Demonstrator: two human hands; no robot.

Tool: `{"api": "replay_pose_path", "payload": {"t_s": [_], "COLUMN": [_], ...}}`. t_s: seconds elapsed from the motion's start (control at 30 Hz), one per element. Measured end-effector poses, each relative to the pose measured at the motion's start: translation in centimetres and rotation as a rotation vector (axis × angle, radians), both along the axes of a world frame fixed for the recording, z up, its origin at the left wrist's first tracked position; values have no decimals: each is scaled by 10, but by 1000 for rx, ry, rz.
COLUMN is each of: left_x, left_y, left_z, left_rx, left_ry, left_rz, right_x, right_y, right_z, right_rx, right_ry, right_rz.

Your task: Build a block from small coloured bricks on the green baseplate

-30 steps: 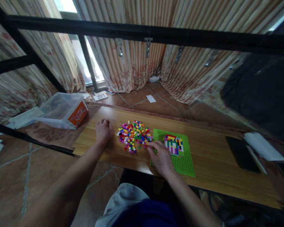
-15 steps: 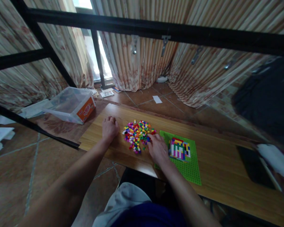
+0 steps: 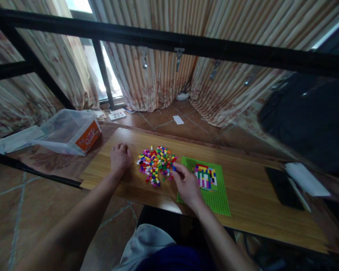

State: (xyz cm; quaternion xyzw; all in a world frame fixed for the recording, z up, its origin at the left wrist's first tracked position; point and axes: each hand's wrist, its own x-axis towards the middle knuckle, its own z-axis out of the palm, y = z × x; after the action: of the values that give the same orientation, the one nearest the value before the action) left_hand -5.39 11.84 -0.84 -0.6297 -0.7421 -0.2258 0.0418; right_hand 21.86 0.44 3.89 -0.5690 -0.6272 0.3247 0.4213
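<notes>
My left hand (image 3: 121, 158) rests on the wooden table left of the brick pile, its fingers curled under and nothing visible in them. A loose pile of small coloured bricks (image 3: 155, 163) lies between my hands. At the pile's right edge my right hand (image 3: 187, 185) is closed in a pinch, with a small blue brick (image 3: 174, 168) at the thumb and fingertips. Right beside that hand lies a green baseplate (image 3: 220, 199), partly covered by it. On the plate sits a flat multicoloured brick panel (image 3: 205, 177) with white, magenta, green, yellow and red parts.
The wooden table (image 3: 248, 199) bears a dark flat object (image 3: 284, 188) and a white item (image 3: 306, 180) at right. On the left stands a clear plastic bin (image 3: 64, 130) with an orange label. A black metal bar (image 3: 158, 39) crosses above, before striped curtains (image 3: 158, 79).
The view has shifted, moving the table scene leftward. My right hand has drawn slightly back from the pile, and a blue brick shows at its fingertips. The left hand stays on the table.
</notes>
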Motion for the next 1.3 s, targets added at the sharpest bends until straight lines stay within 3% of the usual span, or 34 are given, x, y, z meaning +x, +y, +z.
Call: {"api": "replay_pose_path", "payload": {"t_s": [0.1, 0.2, 0.37, 0.5, 0.8, 1.07, 1.3], "left_x": [-1, -1, -2, -3, -2, 0, 1], "left_y": [1, 1, 2, 2, 1, 2, 0], "left_z": [1, 2, 3, 4, 7, 8, 11], "left_rx": [-4, -4, -15, -26, -48, -59, -78], "left_ry": [6, 10, 12, 5, 6, 0, 4], "left_rz": [-4, -7, -12, -8, 2, 15, 2], "right_x": [18, 47, 96, 114, 104, 95, 100], "right_y": [-14, -21, -27, -29, -17, -7, -9], "right_z": [1, -3, -14, -13, -4, -12, -19], "right_rx": [-60, -85, -43, -14, 52, 154, 198], "right_ry": [226, 327, 282, 139, -395, -481, -539], "right_rz": [-79, -227, -427, -469, -551, -590, -538]}}
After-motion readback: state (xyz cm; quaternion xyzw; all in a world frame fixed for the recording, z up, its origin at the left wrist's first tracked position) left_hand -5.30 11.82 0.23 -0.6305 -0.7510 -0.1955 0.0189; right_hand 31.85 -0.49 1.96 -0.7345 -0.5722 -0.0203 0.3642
